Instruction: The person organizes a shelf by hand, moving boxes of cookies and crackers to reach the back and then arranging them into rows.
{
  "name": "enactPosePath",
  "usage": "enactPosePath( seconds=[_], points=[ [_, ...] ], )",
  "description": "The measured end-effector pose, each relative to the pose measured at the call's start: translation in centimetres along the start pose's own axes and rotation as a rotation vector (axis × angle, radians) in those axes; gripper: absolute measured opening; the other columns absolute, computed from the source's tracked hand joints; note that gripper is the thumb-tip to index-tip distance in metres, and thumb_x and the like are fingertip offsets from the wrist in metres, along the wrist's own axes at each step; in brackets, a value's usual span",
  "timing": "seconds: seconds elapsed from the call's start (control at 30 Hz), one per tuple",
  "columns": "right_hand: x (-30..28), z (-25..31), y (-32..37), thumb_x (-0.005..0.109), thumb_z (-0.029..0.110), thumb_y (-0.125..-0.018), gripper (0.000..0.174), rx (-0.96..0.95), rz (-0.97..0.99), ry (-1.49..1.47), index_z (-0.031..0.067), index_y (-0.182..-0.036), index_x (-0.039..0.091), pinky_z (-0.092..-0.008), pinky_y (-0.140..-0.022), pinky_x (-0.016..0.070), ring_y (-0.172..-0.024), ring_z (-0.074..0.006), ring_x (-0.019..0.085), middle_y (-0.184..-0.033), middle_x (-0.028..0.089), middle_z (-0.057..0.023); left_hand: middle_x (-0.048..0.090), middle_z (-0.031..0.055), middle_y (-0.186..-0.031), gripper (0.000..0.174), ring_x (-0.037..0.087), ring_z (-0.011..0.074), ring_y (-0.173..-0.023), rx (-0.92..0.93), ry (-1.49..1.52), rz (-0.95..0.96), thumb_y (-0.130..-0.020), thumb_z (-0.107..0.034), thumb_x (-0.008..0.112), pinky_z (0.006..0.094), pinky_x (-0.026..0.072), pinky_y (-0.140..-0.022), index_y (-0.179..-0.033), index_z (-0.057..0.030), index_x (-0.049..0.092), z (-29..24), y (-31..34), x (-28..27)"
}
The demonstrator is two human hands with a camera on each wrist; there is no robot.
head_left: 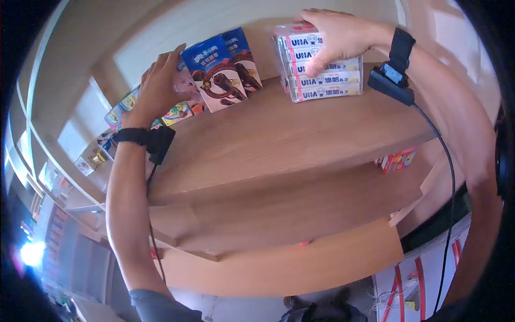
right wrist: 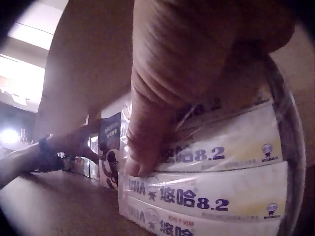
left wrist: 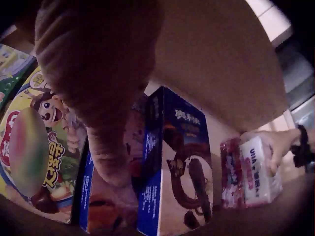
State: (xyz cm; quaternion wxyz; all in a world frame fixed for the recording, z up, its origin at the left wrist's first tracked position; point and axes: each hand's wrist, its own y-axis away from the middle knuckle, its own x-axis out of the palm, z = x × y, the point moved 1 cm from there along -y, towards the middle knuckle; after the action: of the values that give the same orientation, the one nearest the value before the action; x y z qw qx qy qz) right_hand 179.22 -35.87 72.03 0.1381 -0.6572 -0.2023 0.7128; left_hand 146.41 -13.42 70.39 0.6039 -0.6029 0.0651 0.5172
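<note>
Wooden shelf (head_left: 279,139), bearing a wrapped pack of white boxes (head_left: 324,78) at the rear right, with two upright blue boxes (head_left: 220,67) near its left. Right hand (head_left: 338,35) curls its fingers over the pack's top and front; left hand (head_left: 158,88) touches the blue boxes' left side, grip impossible to tell

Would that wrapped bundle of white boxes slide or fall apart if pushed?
The bundle probably moves as one stiff block, since clear film seems to bind it. That glossy film may slip under the right hand. Flat on the shelf, it looks unlikely to roll.
</note>
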Motion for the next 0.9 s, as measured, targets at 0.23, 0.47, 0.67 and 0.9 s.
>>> enactPosePath(
  seconds=[0.23,0.47,0.67,0.9],
  points=[
    [-0.1,0.6,0.9,0.095,0.049,-0.059,0.112,0.021,-0.051,0.091,-0.0068,-0.146,0.051,-0.0389,-0.106,0.0513,-0.122,-0.0361,0.065,-0.136,0.064,-0.0271,0.056,0.0164,-0.148,0.11,0.054,0.0406,-0.139,0.078,0.125,-0.109,-0.068,-0.014,0.095,0.0509,0.046,-0.116,-0.162,-0.0184,0.038,-0.6,0.9,-1.1],
    [-0.8,3.2,1.8,0.095,0.058,-0.061,0.116,0.036,-0.088,0.313,-0.0081,-0.145,0.05,-0.0413,-0.111,0.0474,-0.128,-0.0372,0.058,-0.136,0.058,-0.0222,0.058,0.017,-0.146,0.105,0.055,0.042,-0.137,0.12,0.061,-0.255,-0.07,-0.019,0.094,0.0507,0.0466,-0.115,-0.16,-0.0176,0.04,-2.3,3.2,-3.0],
    [0.1,1.5,1.4,0.089,0.073,-0.06,0.119,-0.137,-0.243,0.434,-0.0099,-0.138,0.054,-0.0454,-0.109,0.0462,-0.128,-0.037,0.051,-0.134,0.053,-0.0232,0.059,0.0181,-0.144,0.099,0.056,0.043,-0.136,0.154,0.092,-0.254,-0.074,-0.025,0.094,0.0514,0.0465,-0.113,-0.158,-0.0165,0.042,-1.1,2.8,-2.6],
    [-0.3,2.3,1.7,0.095,0.066,-0.06,0.109,-0.183,-0.228,0.33,-0.0081,-0.131,0.056,-0.0424,-0.106,0.0481,-0.123,-0.0361,0.054,-0.127,0.055,-0.0204,0.06,0.0184,-0.144,0.098,0.056,0.0431,-0.136,0.135,0.118,-0.192,-0.076,-0.025,0.094,0.0499,0.0455,-0.115,-0.158,-0.0153,0.041,-1.4,2.8,-3.0]
  ],
)
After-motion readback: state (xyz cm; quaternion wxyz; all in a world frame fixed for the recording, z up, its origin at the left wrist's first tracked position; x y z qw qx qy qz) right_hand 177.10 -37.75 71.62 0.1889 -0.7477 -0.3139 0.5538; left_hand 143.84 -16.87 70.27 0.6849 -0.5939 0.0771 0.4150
